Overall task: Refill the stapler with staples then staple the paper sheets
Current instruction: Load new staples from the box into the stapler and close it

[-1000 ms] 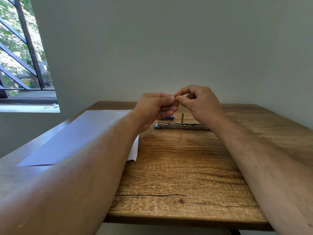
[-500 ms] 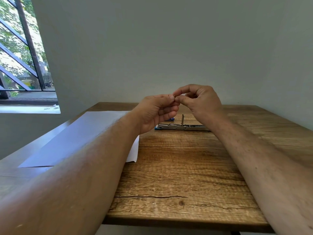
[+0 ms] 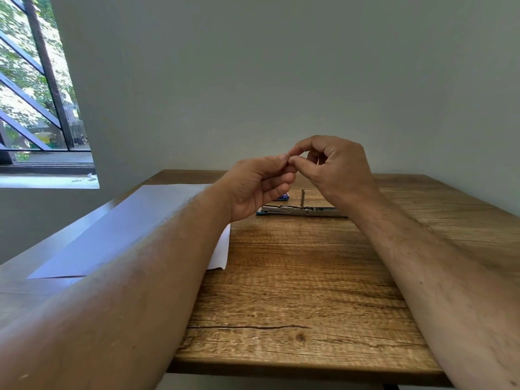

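Wooden surface (image 3: 295,277): opened stapler (image 3: 301,211) is being left at 12 o'clock while something tiny, can't tell what, is being pinched between left hand (image 3: 253,187) and right hand (image 3: 334,170).

- My left hand (image 3: 254,187) loosens: its lower fingers uncurl from the earlier fist, thumb and forefinger still pinching.
- My right hand (image 3: 334,167) rises slightly, index finger arching higher.

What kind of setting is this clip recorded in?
Probably a plain room at home or in an office: a wooden table against a bare wall, a window facing trees, paper sheets and an opened stapler.
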